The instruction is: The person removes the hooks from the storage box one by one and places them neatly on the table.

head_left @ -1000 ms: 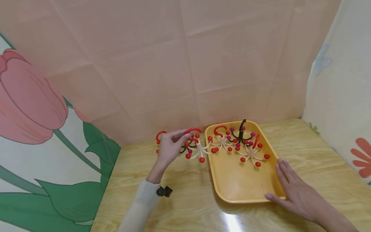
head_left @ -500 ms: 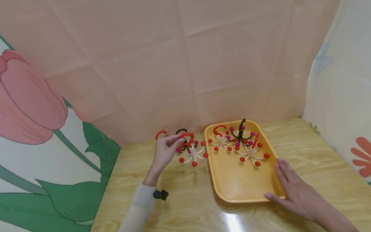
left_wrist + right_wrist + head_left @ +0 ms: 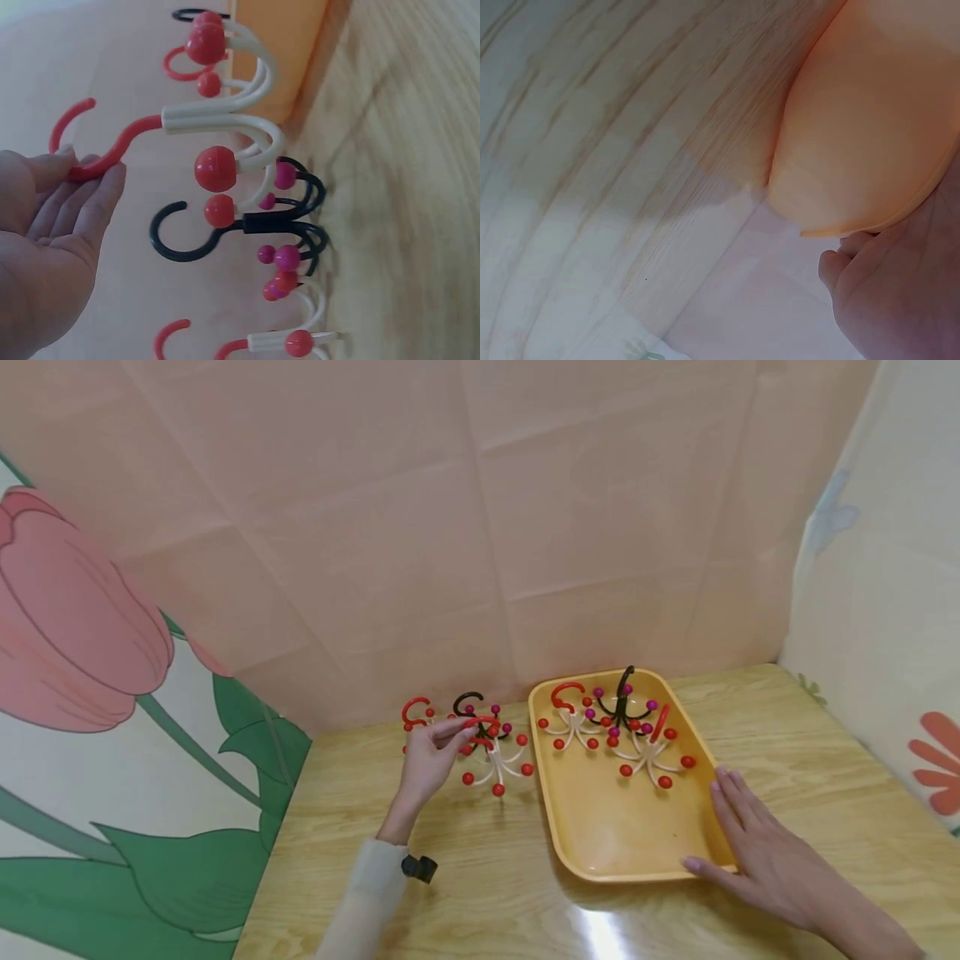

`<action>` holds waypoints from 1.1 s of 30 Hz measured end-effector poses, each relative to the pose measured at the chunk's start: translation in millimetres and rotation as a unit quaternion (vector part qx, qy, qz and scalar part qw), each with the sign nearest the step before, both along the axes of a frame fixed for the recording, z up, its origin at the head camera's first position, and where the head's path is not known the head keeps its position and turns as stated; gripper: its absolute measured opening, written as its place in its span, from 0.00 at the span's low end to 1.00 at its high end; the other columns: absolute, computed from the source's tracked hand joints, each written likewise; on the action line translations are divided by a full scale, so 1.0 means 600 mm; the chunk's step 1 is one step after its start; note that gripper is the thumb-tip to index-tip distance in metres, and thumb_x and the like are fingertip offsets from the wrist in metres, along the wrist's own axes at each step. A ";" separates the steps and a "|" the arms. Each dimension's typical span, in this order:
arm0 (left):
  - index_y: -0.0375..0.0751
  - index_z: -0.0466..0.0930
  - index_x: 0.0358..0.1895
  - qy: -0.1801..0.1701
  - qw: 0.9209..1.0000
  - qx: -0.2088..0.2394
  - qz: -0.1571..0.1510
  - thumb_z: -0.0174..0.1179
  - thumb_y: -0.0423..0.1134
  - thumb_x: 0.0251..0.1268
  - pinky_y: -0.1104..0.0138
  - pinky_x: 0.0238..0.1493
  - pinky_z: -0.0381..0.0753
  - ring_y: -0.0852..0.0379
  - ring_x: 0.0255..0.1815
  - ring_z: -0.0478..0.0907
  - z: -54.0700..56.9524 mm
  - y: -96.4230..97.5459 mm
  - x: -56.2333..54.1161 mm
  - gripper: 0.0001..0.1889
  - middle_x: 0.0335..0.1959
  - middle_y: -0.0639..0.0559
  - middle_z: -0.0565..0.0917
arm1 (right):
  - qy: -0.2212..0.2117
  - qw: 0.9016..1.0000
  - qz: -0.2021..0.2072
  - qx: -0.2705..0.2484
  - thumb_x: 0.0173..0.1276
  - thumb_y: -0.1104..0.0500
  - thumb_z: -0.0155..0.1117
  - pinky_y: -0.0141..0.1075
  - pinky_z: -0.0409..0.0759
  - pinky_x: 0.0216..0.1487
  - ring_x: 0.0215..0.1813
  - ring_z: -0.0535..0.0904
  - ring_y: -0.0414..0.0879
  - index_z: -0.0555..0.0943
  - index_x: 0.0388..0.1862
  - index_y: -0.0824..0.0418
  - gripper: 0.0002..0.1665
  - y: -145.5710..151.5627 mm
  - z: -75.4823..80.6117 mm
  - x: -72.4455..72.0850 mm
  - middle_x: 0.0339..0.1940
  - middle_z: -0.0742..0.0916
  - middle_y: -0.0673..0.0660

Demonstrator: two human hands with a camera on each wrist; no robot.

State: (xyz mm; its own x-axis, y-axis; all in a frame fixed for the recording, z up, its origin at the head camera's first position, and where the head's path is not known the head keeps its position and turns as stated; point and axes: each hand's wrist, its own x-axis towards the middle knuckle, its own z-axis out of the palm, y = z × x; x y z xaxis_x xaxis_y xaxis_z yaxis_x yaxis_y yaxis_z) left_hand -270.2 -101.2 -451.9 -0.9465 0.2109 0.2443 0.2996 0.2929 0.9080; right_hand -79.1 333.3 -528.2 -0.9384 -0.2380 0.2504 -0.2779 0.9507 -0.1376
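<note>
My left hand pinches the red hook end of a white multi-prong hanging hook with red ball tips. Its prongs point down, close over the table left of the tray. In the left wrist view a black hanging hook with magenta balls stands just behind it, and another white one with a red hook is beyond. My right hand rests at the near right corner of the yellow tray, fingers straight along the side and thumb over the front rim. The right wrist view shows it against the tray's outer wall.
At the tray's far end stand a white hanging hook, a black one and another white one. A pink-beige covering rises behind the wooden table. Printed panels flank both sides.
My left hand has moved left and down with the white hanging hook, away from the tray's left edge. The black hook behind it shows more fully. My right hand and the tray have stayed put.
</note>
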 end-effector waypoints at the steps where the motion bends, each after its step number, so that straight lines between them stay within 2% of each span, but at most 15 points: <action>1: 0.46 0.91 0.54 0.004 1.000 0.001 -0.002 0.70 0.41 0.71 0.75 0.29 0.79 0.48 0.44 0.93 -0.004 0.000 -0.002 0.12 0.47 0.42 0.93 | -0.001 1.000 -0.001 0.000 0.70 0.32 0.68 0.22 0.15 0.78 0.88 0.20 0.45 0.47 0.85 0.74 0.68 0.000 0.000 0.000 0.89 0.37 0.63; 6: 0.48 0.91 0.54 0.006 1.000 0.010 -0.003 0.70 0.40 0.70 0.74 0.25 0.73 0.32 0.47 0.90 -0.021 0.000 -0.010 0.12 0.46 0.43 0.94 | -0.004 1.000 -0.002 -0.001 0.70 0.32 0.68 0.22 0.15 0.77 0.88 0.21 0.47 0.47 0.85 0.75 0.68 0.000 0.001 -0.001 0.89 0.37 0.64; 11: 0.45 0.91 0.54 -0.004 1.000 0.013 0.001 0.70 0.39 0.71 0.76 0.30 0.79 0.31 0.48 0.90 -0.034 0.002 -0.019 0.12 0.47 0.43 0.93 | -0.004 1.000 -0.003 0.001 0.70 0.32 0.68 0.22 0.14 0.77 0.86 0.18 0.42 0.47 0.84 0.75 0.68 0.000 0.002 -0.002 0.89 0.37 0.64; 13: 0.44 0.91 0.55 -0.008 1.000 0.013 0.002 0.70 0.39 0.71 0.74 0.36 0.85 0.33 0.50 0.90 -0.038 0.003 -0.022 0.13 0.48 0.42 0.93 | -0.003 1.000 -0.003 0.000 0.69 0.32 0.68 0.22 0.14 0.77 0.86 0.18 0.41 0.47 0.84 0.75 0.68 0.000 0.001 -0.002 0.89 0.37 0.64; 16: 0.41 0.90 0.56 -0.015 1.000 0.020 0.006 0.70 0.40 0.71 0.62 0.47 0.91 0.33 0.52 0.89 -0.044 0.004 -0.024 0.14 0.50 0.41 0.92 | -0.004 1.000 -0.003 0.000 0.70 0.32 0.68 0.22 0.15 0.77 0.86 0.18 0.41 0.47 0.84 0.75 0.68 -0.001 0.002 -0.001 0.89 0.37 0.64; 18: 0.40 0.90 0.56 -0.017 0.999 0.028 0.010 0.71 0.41 0.70 0.52 0.52 0.90 0.33 0.53 0.89 -0.047 0.006 -0.025 0.15 0.50 0.40 0.92 | -0.004 1.000 -0.003 -0.001 0.70 0.32 0.68 0.22 0.15 0.77 0.86 0.18 0.41 0.48 0.84 0.75 0.67 -0.001 0.003 0.000 0.89 0.38 0.64; 20: 0.39 0.90 0.55 -0.020 0.999 0.037 0.013 0.71 0.40 0.70 0.46 0.54 0.88 0.33 0.53 0.89 -0.051 0.007 -0.025 0.15 0.50 0.39 0.92 | -0.003 1.000 -0.002 -0.001 0.70 0.32 0.68 0.21 0.15 0.77 0.86 0.18 0.41 0.48 0.84 0.75 0.67 -0.002 0.003 0.000 0.89 0.38 0.64; 23: 0.40 0.90 0.55 -0.022 0.999 0.042 0.013 0.71 0.41 0.69 0.50 0.54 0.89 0.35 0.53 0.89 -0.056 0.009 -0.027 0.15 0.51 0.39 0.92 | 0.006 1.000 0.002 -0.001 0.69 0.32 0.69 0.21 0.16 0.77 0.87 0.19 0.41 0.49 0.84 0.75 0.68 -0.001 0.003 0.000 0.89 0.39 0.65; 27: 0.40 0.89 0.57 -0.024 0.999 0.035 0.015 0.71 0.41 0.70 0.65 0.51 0.90 0.40 0.54 0.90 -0.064 0.012 -0.032 0.16 0.52 0.40 0.92 | 0.011 1.000 0.005 -0.001 0.68 0.32 0.69 0.22 0.16 0.78 0.88 0.20 0.44 0.48 0.84 0.75 0.68 0.000 0.002 -0.001 0.89 0.39 0.64; 29: 0.40 0.89 0.57 -0.026 0.999 0.031 0.017 0.71 0.41 0.70 0.69 0.50 0.89 0.42 0.54 0.91 -0.067 0.013 -0.033 0.16 0.52 0.40 0.91 | 0.007 1.000 0.003 -0.002 0.69 0.32 0.69 0.21 0.16 0.77 0.88 0.21 0.44 0.49 0.84 0.75 0.68 -0.001 0.003 0.000 0.89 0.39 0.64; 31: 0.40 0.89 0.57 -0.027 0.999 0.028 0.022 0.71 0.40 0.70 0.68 0.50 0.90 0.43 0.53 0.91 -0.069 0.014 -0.034 0.16 0.52 0.40 0.91 | 0.000 1.000 0.000 -0.002 0.69 0.32 0.69 0.21 0.15 0.77 0.88 0.21 0.45 0.48 0.85 0.74 0.68 -0.001 0.002 0.000 0.89 0.38 0.64; 33: 0.40 0.89 0.57 -0.026 0.999 0.025 0.025 0.70 0.40 0.71 0.62 0.52 0.90 0.43 0.53 0.91 -0.070 0.015 -0.034 0.15 0.52 0.40 0.92 | -0.006 1.000 -0.004 -0.001 0.69 0.31 0.68 0.20 0.15 0.76 0.88 0.21 0.46 0.48 0.85 0.74 0.68 -0.001 0.003 0.001 0.89 0.38 0.64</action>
